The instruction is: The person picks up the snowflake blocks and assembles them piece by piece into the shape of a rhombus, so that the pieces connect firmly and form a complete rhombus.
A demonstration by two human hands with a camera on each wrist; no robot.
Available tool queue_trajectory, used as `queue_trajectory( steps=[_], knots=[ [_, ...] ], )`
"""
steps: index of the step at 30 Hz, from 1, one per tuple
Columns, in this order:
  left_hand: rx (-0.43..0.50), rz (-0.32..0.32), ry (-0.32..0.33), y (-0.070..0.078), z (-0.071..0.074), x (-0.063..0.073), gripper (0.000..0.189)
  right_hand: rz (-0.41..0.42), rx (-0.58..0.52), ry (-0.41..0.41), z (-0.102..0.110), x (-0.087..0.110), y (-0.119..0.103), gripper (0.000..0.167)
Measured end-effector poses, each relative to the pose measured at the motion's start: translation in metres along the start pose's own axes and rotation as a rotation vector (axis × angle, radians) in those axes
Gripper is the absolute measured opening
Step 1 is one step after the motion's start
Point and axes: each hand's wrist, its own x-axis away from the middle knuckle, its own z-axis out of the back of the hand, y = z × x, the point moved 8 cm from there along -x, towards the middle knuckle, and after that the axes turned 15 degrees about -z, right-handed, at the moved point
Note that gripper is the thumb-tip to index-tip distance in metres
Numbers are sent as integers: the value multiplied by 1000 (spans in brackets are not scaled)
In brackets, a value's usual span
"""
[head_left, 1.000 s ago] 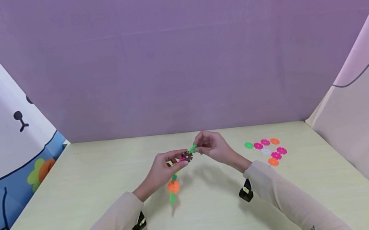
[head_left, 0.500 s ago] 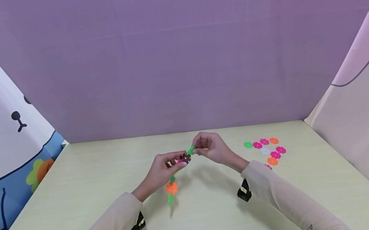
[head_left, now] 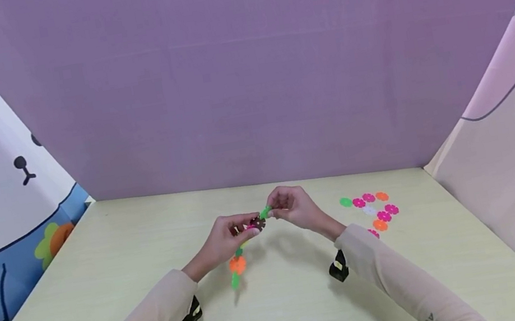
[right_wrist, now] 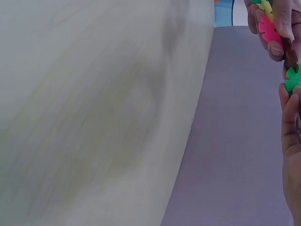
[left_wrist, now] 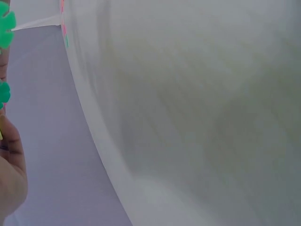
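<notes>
Around the middle of the table, my left hand (head_left: 222, 243) pinches a brown notched building disc (head_left: 259, 223) between thumb and fingers. From it a chain of interlocked discs hangs below the hand, with an orange disc (head_left: 237, 266) and a light green disc (head_left: 235, 281) at its lower end. A pink disc (right_wrist: 269, 29) of this chain shows at the left fingers in the right wrist view. My right hand (head_left: 299, 210) pinches a green disc (head_left: 264, 212), whose edge meets the brown one. In the left wrist view, part of a green disc (left_wrist: 5, 26) shows at the frame's edge.
Several loose discs lie to the right of the right hand, among them a green disc (head_left: 346, 202), a white disc (head_left: 370, 210) and an orange disc (head_left: 380, 225). Behind the pale table (head_left: 283, 315) stands a purple panel (head_left: 243, 72), with printed panels at both sides.
The green disc in my right hand has come closer against the brown disc. Both hands have shifted slightly left in view, and the hanging chain moves with them.
</notes>
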Motion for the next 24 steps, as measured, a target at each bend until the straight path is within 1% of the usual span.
queue_trajectory(
  steps=[7, 13, 16, 19, 24],
  knots=[
    [9, -5, -6, 0, 0, -1, 31, 1, 16, -10, 0, -1, 0, 10],
    [7, 21, 1, -4, 0, -3, 31, 4, 38, -8, 3, 0, 1, 11],
    [4, 46, 4, -6, 0, -5, 31, -6, 24, 2, 6, 0, 0, 12],
    [4, 71, 7, -8, 1, -5, 32, 9, -8, 12, 9, -1, 2, 16],
    [12, 95, 20, -11, 3, -5, 32, 47, -51, 39, 13, -7, 15, 24]
  ],
)
